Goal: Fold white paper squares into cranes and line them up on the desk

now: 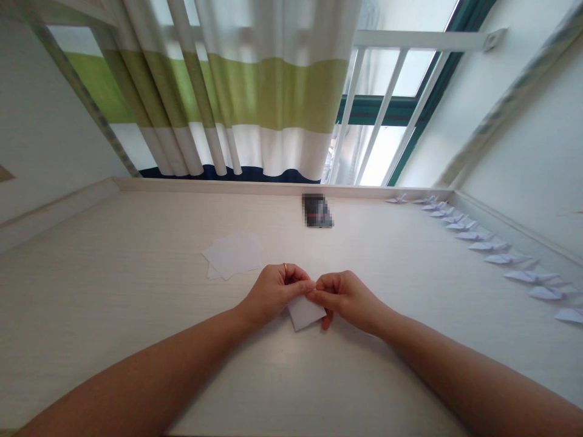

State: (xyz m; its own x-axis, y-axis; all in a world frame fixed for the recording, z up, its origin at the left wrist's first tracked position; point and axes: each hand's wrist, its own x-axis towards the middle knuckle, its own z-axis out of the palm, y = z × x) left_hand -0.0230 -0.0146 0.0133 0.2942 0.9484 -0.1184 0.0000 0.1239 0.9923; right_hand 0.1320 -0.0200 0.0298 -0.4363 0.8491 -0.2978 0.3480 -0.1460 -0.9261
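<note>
Head camera: paper [306, 314] between left hand [273, 292] and right hand [353, 298]
Both pinch its far corner, fingertips nearly meeting, equally near; the squarish rest extends toward the person, no long axis clear.

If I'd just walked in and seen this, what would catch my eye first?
Probably the long row of folded white paper shapes running down the table's right side. Next, the two hands, left and right, meeting over a small folded paper at the near centre. Behind them hangs a curtain with a bold green band.
</note>
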